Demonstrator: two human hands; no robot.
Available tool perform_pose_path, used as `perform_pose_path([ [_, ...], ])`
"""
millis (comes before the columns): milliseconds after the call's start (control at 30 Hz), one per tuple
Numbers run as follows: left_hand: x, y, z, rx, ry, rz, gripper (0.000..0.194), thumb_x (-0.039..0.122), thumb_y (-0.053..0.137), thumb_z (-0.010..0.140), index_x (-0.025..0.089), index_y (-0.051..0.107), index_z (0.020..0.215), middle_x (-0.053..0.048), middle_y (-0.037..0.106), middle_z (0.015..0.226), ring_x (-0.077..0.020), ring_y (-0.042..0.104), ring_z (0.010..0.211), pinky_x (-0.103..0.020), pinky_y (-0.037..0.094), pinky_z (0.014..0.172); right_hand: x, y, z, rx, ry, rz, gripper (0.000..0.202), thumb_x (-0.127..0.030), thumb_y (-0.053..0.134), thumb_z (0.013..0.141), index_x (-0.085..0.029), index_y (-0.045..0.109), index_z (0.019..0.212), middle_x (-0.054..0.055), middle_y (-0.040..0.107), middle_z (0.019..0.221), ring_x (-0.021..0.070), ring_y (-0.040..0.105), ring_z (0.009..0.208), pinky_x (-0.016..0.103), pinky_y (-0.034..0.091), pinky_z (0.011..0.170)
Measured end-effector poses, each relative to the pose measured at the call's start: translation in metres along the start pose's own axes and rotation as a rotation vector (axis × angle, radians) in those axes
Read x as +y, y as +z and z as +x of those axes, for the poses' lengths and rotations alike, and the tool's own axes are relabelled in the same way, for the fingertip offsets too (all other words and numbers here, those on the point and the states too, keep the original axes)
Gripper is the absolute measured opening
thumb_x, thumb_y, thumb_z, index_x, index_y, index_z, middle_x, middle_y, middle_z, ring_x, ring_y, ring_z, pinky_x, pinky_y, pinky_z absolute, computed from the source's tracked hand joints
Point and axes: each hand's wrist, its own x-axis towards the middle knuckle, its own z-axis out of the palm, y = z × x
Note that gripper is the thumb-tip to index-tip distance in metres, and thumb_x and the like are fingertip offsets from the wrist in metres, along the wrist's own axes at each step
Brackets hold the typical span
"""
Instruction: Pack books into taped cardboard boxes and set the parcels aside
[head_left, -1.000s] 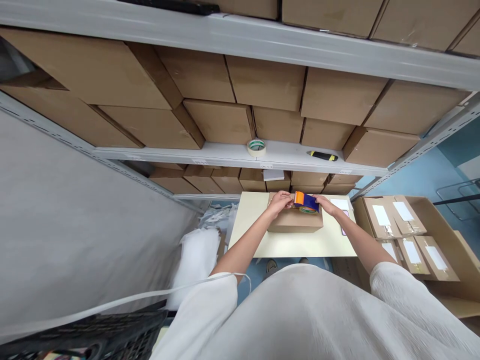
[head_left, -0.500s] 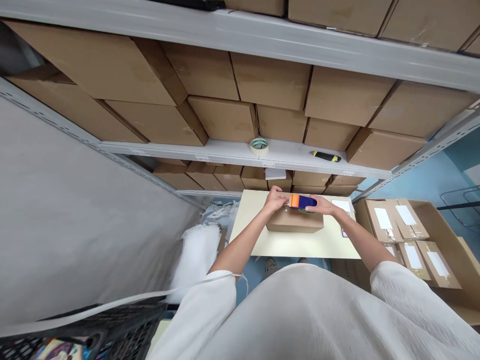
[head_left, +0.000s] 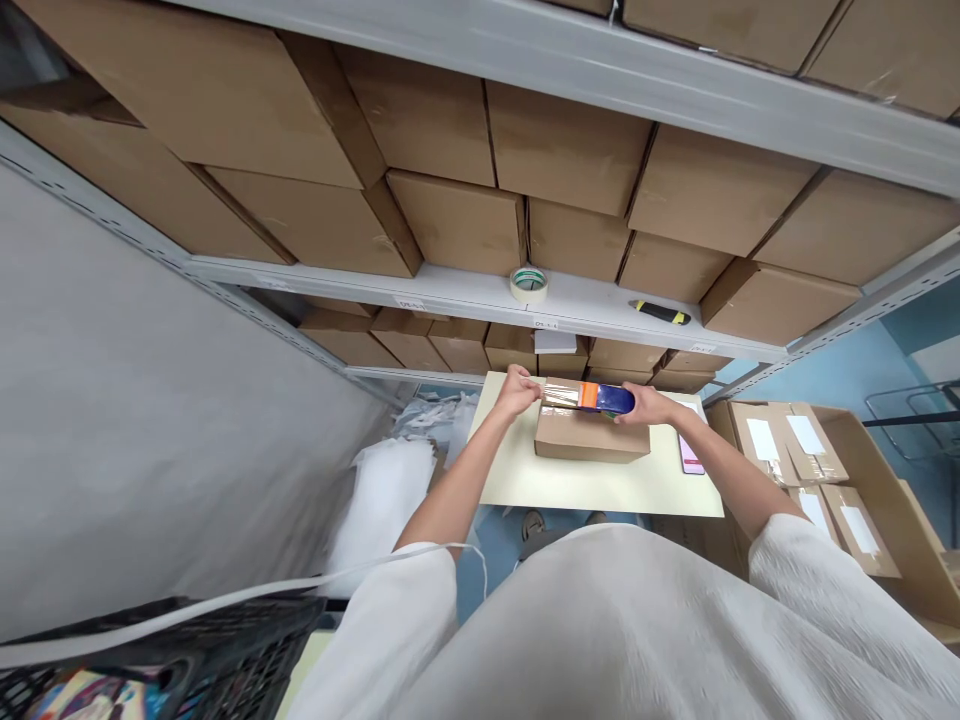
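A closed cardboard box [head_left: 592, 437] lies on the pale yellow table [head_left: 517, 470] in front of me. Gripped in my right hand [head_left: 643, 405] is a blue and orange tape dispenser [head_left: 609, 398], held over the top of the box. From its orange end a strip of clear packing tape [head_left: 562, 394] stretches to the left. My left hand [head_left: 517, 391] pinches the free end of that strip, just beyond the box's left edge. The fingertips of my left hand are closed together.
Shelves stacked with cardboard boxes [head_left: 566, 140] rise ahead, holding a tape roll [head_left: 529, 285] and a utility knife [head_left: 660, 312]. A phone [head_left: 691, 455] lies on the table's right side. To the right, a large carton [head_left: 900, 490] contains labelled boxes. A black crate [head_left: 247, 655] stands lower left.
My left hand has moved left, away from the dispenser, drawing out a length of tape across the box. The dispenser has shifted slightly right with my right hand. The head view has tilted a little.
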Motion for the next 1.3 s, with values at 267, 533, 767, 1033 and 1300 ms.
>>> perform_pose_path([
  [267,-0.021,-0.041,0.009,0.006,-0.039,-0.058,0.061,0.015,0.081,0.063,0.029,0.035,0.101,0.009,0.065,0.068,-0.0128,0.061,0.061,-0.023,0.043,0.063,-0.005,-0.006,0.005,-0.024,0.055,-0.161,0.045,-0.042,0.085,0.076,-0.024,0.066,0.113,0.005,0.079,0.103,0.0279,0.072,0.094,0.033,0.046,0.088],
  [533,-0.057,-0.043,0.017,0.061,-0.1,-0.083,0.057,0.016,0.079,0.066,0.027,0.038,0.104,0.006,0.067,0.074,-0.0154,0.065,0.07,-0.026,0.046,0.069,-0.025,0.002,0.019,-0.049,0.07,-0.314,0.041,-0.048,0.082,0.079,-0.024,0.064,0.108,0.006,0.08,0.103,0.0281,0.071,0.094,0.037,0.044,0.095],
  [767,-0.095,-0.031,0.021,0.085,-0.126,-0.093,0.044,0.018,0.073,0.073,0.027,0.043,0.103,0.005,0.067,0.075,-0.0177,0.069,0.08,-0.03,0.05,0.08,-0.036,0.006,0.024,-0.054,0.1,-0.394,0.04,-0.051,0.08,0.08,-0.026,0.063,0.105,0.004,0.08,0.101,0.0291,0.074,0.097,0.038,0.045,0.096],
  [1033,-0.117,0.011,0.012,0.038,-0.181,-0.006,0.037,0.025,0.079,0.079,0.025,0.051,0.102,0.002,0.068,0.081,-0.0218,0.072,0.088,-0.034,0.054,0.088,-0.038,0.008,0.024,-0.047,0.13,-0.443,0.038,-0.05,0.078,0.081,-0.026,0.062,0.105,0.006,0.08,0.102,0.029,0.074,0.096,0.036,0.045,0.09],
  [1300,-0.102,0.005,-0.007,-0.044,0.067,0.168,0.025,0.02,0.051,0.099,0.022,0.066,0.12,-0.009,0.078,0.117,-0.0244,0.075,0.108,-0.041,0.057,0.101,-0.037,0.011,0.022,-0.02,0.115,-0.426,0.043,-0.049,0.079,0.08,-0.026,0.061,0.111,0.005,0.08,0.102,0.0286,0.074,0.096,0.037,0.046,0.091],
])
